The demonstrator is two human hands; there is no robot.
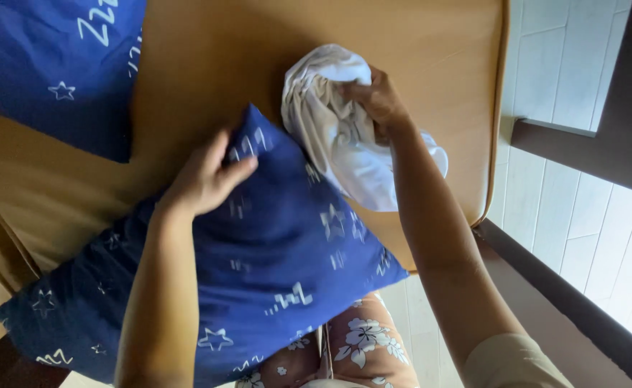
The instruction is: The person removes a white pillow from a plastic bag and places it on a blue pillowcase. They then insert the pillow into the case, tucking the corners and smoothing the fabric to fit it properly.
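- Showing at the bottom edge, nearest the camera, are the person's knees in floral-print trousers point(363, 345), with the hem of a beige sleeve point(510, 363) at the lower right.
- Lying over the knees and onto the padded tan surface point(208, 57) is a blue pillow point(287, 259) printed with white stars and zigzag marks; one corner points away from the person, towards the middle of the surface.
- Resting near that far corner, the left hand point(204, 179) lies on top of the blue pillow, fingers bent and pinching the cover fabric between thumb and fingertips.
- Reaching further out, the right arm crosses over the pillow's right edge.
- Gripping a bunched white cloth point(334, 122), the right hand point(377, 97) has its fingers closed into the folds near the top of the bundle.
- The white cloth sits crumpled on the tan surface, just beside the blue pillow's far corner and touching its right edge; a loose end trails out under the right forearm.
- A second blue pillow point(50, 65) with the same white print lies at the far left, well apart from both hands.
- To the right, beyond the surface's piped edge, are a pale tiled floor point(582, 215) and dark wooden furniture parts point(618, 108).
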